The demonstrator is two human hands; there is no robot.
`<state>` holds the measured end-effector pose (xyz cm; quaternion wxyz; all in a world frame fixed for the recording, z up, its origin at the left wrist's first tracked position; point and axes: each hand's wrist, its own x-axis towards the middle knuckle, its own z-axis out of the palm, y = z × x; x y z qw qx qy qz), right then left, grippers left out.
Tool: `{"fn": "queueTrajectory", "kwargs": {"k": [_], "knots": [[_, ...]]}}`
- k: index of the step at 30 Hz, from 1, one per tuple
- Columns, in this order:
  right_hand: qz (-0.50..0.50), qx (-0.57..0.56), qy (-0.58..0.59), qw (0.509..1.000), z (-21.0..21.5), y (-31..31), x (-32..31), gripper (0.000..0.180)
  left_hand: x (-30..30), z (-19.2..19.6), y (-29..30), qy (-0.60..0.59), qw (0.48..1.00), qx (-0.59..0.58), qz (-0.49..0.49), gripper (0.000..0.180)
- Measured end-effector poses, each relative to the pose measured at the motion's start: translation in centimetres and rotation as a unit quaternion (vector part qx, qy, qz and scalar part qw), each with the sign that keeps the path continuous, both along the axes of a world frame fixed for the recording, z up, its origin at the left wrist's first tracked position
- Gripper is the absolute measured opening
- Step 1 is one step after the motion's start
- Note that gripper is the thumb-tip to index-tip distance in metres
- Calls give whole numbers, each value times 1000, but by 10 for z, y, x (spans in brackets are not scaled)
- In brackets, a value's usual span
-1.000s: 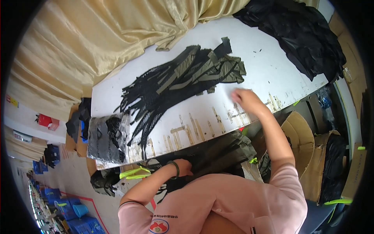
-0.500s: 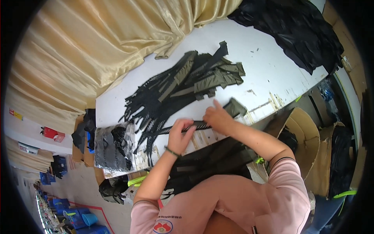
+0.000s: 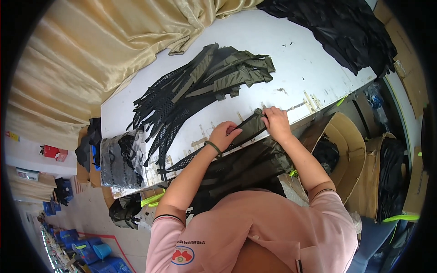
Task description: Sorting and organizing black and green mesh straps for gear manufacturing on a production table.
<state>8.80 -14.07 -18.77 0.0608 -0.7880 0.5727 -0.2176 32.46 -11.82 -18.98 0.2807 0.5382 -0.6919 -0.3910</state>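
A long fabric strap (image 3: 248, 129), olive green with black edging and a black mesh tail, lies along the front edge of the white table. Its mesh end trails off to the left past my forearm. My left hand (image 3: 223, 138) pinches the strap near its middle. At the strap's right end, my right hand (image 3: 276, 123) grips the olive part, thumb hidden in part by the fingers. Beyond both hands spreads a pile of similar olive and black mesh straps (image 3: 193, 88), fanned toward the left.
The white table (image 3: 273, 36) has worn tape marks by its front edge. A gold curtain (image 3: 114, 45) hangs behind. Black fabric (image 3: 337, 34) is heaped at the far right. A clear plastic bag (image 3: 120, 161) sits left; dark strips (image 3: 246, 166) hang below the edge. Cardboard boxes (image 3: 348, 154) stand right.
Both hands have moved right along the strap, and my right hand has reached its olive end. That end, folded before, now lies stretched out. The view has shifted slightly.
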Motion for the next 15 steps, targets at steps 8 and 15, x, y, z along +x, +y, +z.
{"fn": "queueTrajectory", "kwargs": {"k": [8,15], "knots": [[42,37,-178,982,24,30,29,13,-25,12,-7,-36,999,35,-14,26],[210,60,-36,975,37,16,18,11,-28,27,12,-3,998,10,-56,16]]}}
